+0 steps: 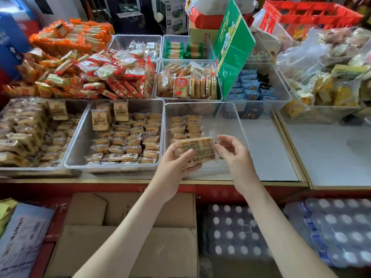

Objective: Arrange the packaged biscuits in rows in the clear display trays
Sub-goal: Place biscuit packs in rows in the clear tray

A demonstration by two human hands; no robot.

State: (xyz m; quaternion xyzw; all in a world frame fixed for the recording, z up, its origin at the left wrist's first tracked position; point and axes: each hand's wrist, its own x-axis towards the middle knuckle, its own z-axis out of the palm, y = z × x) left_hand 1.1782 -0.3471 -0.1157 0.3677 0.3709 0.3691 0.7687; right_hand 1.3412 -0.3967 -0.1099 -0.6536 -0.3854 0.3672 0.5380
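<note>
- Two bare hands share one stack of clear-wrapped tan biscuit packs (197, 150), held just above the near half of a clear plastic display tray (200, 102).
- The left hand (176, 157) cups the stack from below and at its left end, with the thumb lying across the top face and the fingers curled underneath.
- The right hand (233, 152) meets the stack's right end, where thumb and curled fingertips pinch the clear wrapper flap; its palm lies off to the right.
- Between the two grips the stack sits slightly tilted, its long side running left to right.
- Inside the same tray, two short rows of matching small biscuit packs (185, 127) lie against the left wall.
- A neighbouring clear tray (80, 127) to the left holds rows of similar packs.
- Two beige packets (120, 111) stand upright at its back, their dark printed characters too blurred to read.
- A tall green sign board (232, 47) leans behind the trays; its print is also illegible.
</note>
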